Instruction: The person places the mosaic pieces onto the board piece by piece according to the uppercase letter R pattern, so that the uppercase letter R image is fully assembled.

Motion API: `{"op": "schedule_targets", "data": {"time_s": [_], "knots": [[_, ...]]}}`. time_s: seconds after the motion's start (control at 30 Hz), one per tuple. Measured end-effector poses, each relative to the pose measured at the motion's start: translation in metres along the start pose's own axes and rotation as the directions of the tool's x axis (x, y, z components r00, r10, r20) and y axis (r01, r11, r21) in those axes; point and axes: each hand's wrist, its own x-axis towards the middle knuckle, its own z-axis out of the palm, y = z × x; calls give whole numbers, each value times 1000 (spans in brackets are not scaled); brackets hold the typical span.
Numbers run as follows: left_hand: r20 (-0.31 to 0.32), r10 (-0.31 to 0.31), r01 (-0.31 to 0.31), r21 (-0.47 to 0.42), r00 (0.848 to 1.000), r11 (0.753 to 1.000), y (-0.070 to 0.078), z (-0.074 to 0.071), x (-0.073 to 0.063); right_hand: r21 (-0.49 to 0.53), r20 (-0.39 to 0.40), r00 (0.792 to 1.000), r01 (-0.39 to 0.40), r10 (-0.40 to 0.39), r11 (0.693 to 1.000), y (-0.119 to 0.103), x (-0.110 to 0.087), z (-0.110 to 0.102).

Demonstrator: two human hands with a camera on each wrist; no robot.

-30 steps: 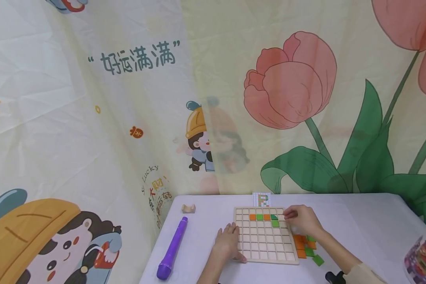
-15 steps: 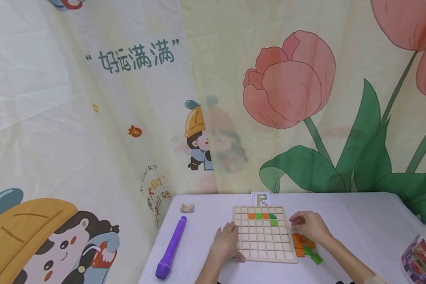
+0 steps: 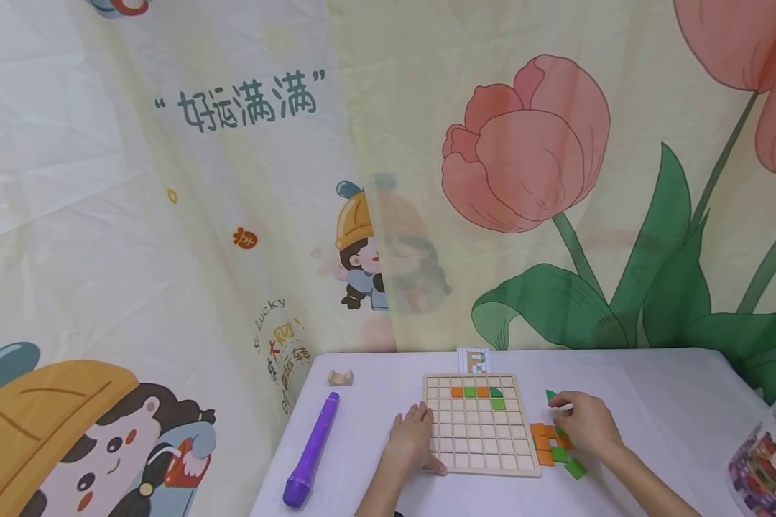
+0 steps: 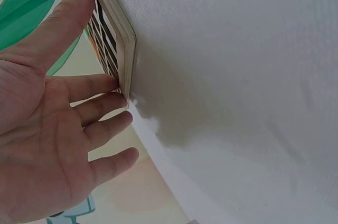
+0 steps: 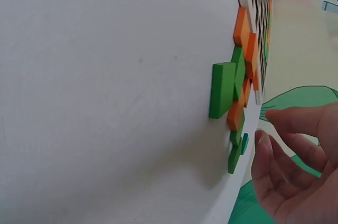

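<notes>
Two fingertips of my right hand point(image 3: 588, 424) stand apart, thumb from forefinger, close by a dark green piece point(image 3: 550, 394) (whether they touch it, I cannot tell). My left hand point(image 3: 412, 439), fingers spread, rests against the left edge of the gridded board point(image 3: 481, 438), five tiles in its upper rows. Loose orange tiles point(image 3: 543, 445) and green tiles point(image 3: 575, 469) lie just right of it, partly hidden by my right hand. A purple microphone point(image 3: 312, 452) lies farther left.

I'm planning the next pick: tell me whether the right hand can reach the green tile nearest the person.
Probably yes: the right hand is close by, and nothing covers that green tile.
</notes>
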Motion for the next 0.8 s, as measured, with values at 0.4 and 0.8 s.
{"op": "schedule_targets", "data": {"time_s": [0.4, 0.8], "knots": [[19, -14, 14, -9, 1000, 1000, 4, -8, -4, -22, -117, 991, 66, -68, 998, 16, 17, 8], [-5, -12, 12, 6, 1000, 1000, 4, -3, -1, -72, -111, 994, 8, -16, 997, 22, 36, 21]]}}
